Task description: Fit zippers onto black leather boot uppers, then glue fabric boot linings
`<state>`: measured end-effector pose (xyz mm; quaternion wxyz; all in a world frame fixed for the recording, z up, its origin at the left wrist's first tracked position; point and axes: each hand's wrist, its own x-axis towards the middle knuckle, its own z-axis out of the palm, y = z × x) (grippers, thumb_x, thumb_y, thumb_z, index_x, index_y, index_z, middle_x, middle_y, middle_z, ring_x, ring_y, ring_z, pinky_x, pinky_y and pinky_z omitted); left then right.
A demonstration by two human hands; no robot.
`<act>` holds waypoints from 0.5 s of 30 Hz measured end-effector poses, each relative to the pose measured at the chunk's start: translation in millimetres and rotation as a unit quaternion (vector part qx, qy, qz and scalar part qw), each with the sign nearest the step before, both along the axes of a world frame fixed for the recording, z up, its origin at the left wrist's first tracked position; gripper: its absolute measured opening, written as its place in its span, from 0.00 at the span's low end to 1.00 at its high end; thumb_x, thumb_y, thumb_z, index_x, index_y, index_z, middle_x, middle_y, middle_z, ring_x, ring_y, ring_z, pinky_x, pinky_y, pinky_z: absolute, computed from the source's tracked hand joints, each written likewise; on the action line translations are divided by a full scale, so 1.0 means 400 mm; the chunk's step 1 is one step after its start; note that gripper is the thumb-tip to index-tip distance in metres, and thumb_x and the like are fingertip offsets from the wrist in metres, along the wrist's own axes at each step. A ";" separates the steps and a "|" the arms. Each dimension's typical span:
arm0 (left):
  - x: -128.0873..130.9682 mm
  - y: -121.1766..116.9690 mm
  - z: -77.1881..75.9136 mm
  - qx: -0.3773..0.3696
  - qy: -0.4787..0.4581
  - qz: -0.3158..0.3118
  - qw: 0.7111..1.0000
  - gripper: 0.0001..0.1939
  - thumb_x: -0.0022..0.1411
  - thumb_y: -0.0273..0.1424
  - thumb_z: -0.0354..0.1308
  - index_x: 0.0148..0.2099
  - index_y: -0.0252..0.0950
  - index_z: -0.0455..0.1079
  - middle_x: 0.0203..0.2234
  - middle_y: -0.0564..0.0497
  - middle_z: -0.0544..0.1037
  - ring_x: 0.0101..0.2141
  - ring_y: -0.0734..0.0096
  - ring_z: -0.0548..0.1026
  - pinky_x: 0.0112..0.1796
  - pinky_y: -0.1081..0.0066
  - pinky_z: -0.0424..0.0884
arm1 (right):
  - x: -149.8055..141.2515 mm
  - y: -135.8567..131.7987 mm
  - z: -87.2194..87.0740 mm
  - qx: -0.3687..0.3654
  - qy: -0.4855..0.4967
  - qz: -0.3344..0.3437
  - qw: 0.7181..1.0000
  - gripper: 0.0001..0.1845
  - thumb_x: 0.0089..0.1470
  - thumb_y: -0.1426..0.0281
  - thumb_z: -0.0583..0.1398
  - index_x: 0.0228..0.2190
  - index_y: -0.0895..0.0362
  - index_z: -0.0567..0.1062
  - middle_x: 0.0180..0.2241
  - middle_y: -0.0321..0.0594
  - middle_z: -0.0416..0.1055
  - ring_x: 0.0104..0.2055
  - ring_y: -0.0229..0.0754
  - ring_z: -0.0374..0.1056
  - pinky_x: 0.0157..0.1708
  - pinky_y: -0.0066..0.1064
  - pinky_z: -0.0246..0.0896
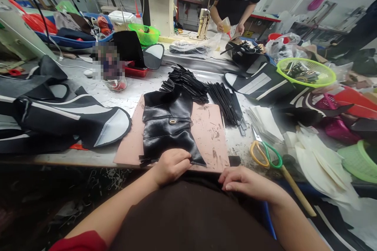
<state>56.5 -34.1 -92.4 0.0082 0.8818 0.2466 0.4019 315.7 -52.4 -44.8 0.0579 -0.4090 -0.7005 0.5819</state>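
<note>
A shiny black leather boot upper (167, 137) with a small buckle tab lies on a pinkish board (213, 137). My left hand (173, 164) rests closed on its lower edge, the fingers curled over the leather. At the board's front right corner is my right hand (240, 180), its fingers bent together and their tips partly hidden; I cannot make out what is in them. Black strips lie in one heap (187, 84) behind the upper and in another bundle (225, 104) to its right. Scissors (266, 153) with yellow and green handles lie right of the board.
Black boot pieces (67, 119) cover the left side. A wooden handle (299, 192) and pale sheets (321, 160) lie at right, before a yellow-green basket (306, 72) of small parts. Beyond a sewing machine (161, 4), a co-worker (235, 0) holds a bottle (226, 25).
</note>
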 end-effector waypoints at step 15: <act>-0.232 -0.001 -0.002 -0.439 -0.107 0.358 0.817 0.27 0.46 0.44 0.60 0.46 0.33 0.65 0.49 0.37 0.69 0.53 0.47 0.62 0.53 0.50 0.56 | -0.296 0.216 -0.058 -0.176 0.154 -0.315 0.920 0.14 0.45 0.58 0.61 0.30 0.55 0.75 0.30 0.41 0.75 0.37 0.43 0.70 0.42 0.37 0.65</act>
